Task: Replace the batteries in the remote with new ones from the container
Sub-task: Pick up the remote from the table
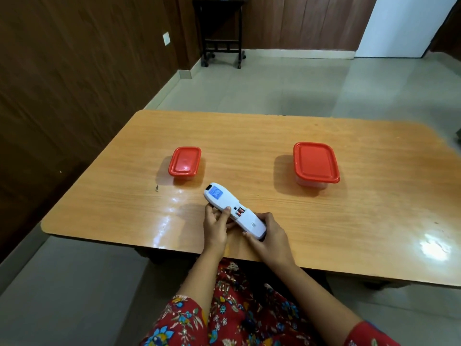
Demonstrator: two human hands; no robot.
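While the person sat at the near edge of the wooden table (pixel 249 136), both bare hands were on a white remote (pixel 234 211) that lay back-side up, angled from upper left to lower right just above the tabletop. The left hand (pixel 215 227) curled around the remote's middle from the left side, thumb pressed on its back beside the battery bay. The right hand (pixel 270 236) wrapped the lower end, fingers closed on the battery cover (pixel 252 224), which sat partly slid back so that a short stretch of the bay showed. In that gap I could make out batteries (pixel 240 212) with orange and dark bands. Farther up the table stood two closed containers with red lids: a small container (pixel 185 164) to the left, fairly near the remote's tip, and a large container (pixel 315 163) well off to the right. Red floral sleeves (pixel 179 318) covered the upper arms.
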